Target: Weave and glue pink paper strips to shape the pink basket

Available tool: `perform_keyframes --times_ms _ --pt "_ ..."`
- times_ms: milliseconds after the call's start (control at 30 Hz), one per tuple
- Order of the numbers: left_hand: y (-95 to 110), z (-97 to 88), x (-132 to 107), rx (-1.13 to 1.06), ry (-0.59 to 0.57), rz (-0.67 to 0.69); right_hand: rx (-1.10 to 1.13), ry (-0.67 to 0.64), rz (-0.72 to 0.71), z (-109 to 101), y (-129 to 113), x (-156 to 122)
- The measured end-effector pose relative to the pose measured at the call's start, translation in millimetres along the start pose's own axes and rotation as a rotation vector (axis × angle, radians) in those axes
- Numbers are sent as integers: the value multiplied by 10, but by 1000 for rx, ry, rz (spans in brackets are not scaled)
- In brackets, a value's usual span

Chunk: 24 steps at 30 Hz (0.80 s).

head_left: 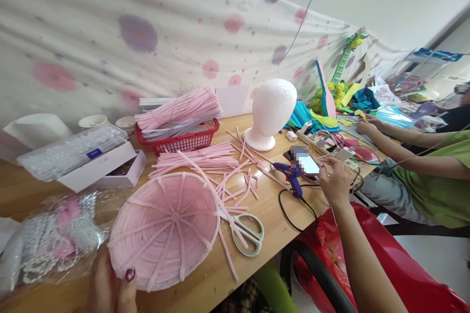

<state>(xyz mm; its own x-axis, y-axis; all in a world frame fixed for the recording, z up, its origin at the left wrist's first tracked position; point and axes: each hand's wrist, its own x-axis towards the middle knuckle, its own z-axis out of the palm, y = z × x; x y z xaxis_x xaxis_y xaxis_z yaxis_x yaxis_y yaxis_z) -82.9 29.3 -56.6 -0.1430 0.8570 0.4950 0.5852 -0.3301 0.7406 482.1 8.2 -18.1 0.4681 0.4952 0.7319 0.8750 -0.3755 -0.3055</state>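
My left hand (115, 281) grips the lower left rim of a pink bowl-shaped piece (165, 234) made of coiled fuzzy pipe cleaners. Its hollow inside faces me, with ribs spreading from the centre. My right hand (336, 181) is at the near right edge of a phone (307, 163) with a lit screen, its fingers apart. Left of the phone lies a purple-blue glue gun (292, 176) with a black cord. Scissors with pale green handles (248, 234) lie right of the bowl shape, among loose pink pipe cleaners (198, 158).
A white foam head (273, 110) stands behind the phone. A red basket (179, 142) holds bundled pipe cleaners. Left are a clear bead case (77, 149) and bagged bead strings (55, 234). A power strip (316, 142) lies near a co-worker in a green shirt (433, 176).
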Motion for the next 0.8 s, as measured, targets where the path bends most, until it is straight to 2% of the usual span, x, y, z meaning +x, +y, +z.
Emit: perform_keyframes --times_ms 100,167,233,300,400,500,567,667,800 --pt "-93 -23 -5 -22 -97 24 64 72 -6 -133 -188 12" --pt "-150 -30 -3 -25 -115 29 109 111 -17 -249 -377 0" --pt "-158 -29 5 -28 -104 3 155 131 -33 -381 -641 -46" --pt "-101 -25 19 -47 -113 -31 224 96 -67 -515 -995 -139" --pt "70 -25 38 -87 -130 -79 443 -120 -117 -648 -1662 -371" --pt "227 -34 45 -109 -128 -107 742 -438 -35 -628 -2310 -664" --pt "277 -39 43 -112 -123 -117 891 -598 78 -543 -2618 -848" --pt "272 -37 37 -123 -140 -101 1034 -724 181 -400 -2838 -1047" --pt "210 -22 29 -132 -151 -86 1114 -728 253 -311 -2855 -1152"
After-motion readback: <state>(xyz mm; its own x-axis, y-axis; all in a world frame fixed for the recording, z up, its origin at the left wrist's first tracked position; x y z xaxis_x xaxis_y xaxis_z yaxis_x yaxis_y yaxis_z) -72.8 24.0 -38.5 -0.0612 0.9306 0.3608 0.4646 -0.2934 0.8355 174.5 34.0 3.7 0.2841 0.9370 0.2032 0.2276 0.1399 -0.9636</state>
